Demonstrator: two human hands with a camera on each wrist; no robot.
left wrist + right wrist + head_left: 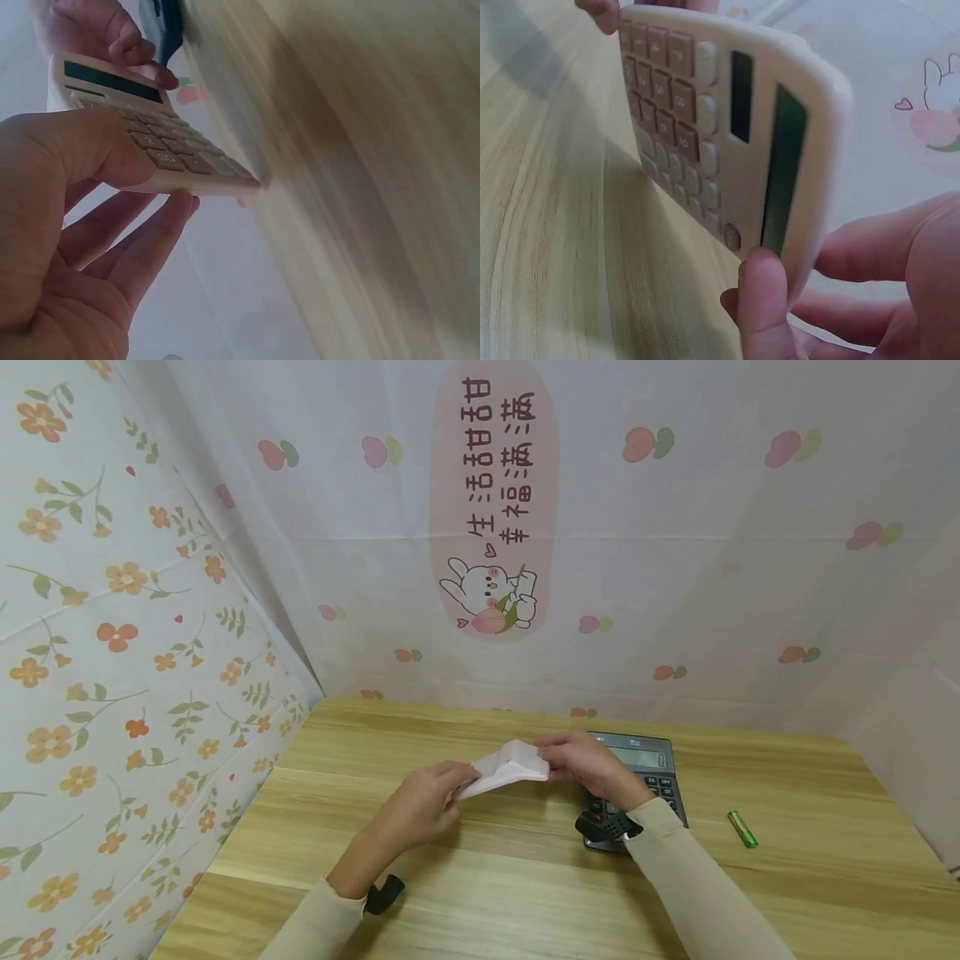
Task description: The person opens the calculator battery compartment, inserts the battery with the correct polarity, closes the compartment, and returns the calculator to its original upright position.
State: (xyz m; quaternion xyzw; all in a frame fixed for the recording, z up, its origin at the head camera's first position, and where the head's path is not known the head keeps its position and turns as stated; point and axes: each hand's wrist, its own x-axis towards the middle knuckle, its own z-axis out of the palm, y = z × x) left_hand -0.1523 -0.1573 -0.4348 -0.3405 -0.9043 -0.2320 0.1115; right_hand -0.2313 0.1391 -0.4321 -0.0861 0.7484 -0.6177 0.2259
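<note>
Both hands hold a small pink calculator [512,768] above the table, tilted on its edge. My left hand [423,802] pinches its keypad end, thumb [112,150] over the keys and fingers behind. At the display end, my right hand [588,764] pinches a corner, with a fingertip [765,285] beside the dark screen [786,165]. Brown and pale keys [660,90] show in the right wrist view. Under the right forearm lies a larger dark calculator [654,760], partly covered by the hand and wrist.
On the wooden table [480,893], a green battery [742,828] lies right of the dark calculator. A patterned white cloth [360,568] hangs behind the table, and a flowered cloth [150,635] hangs at the left.
</note>
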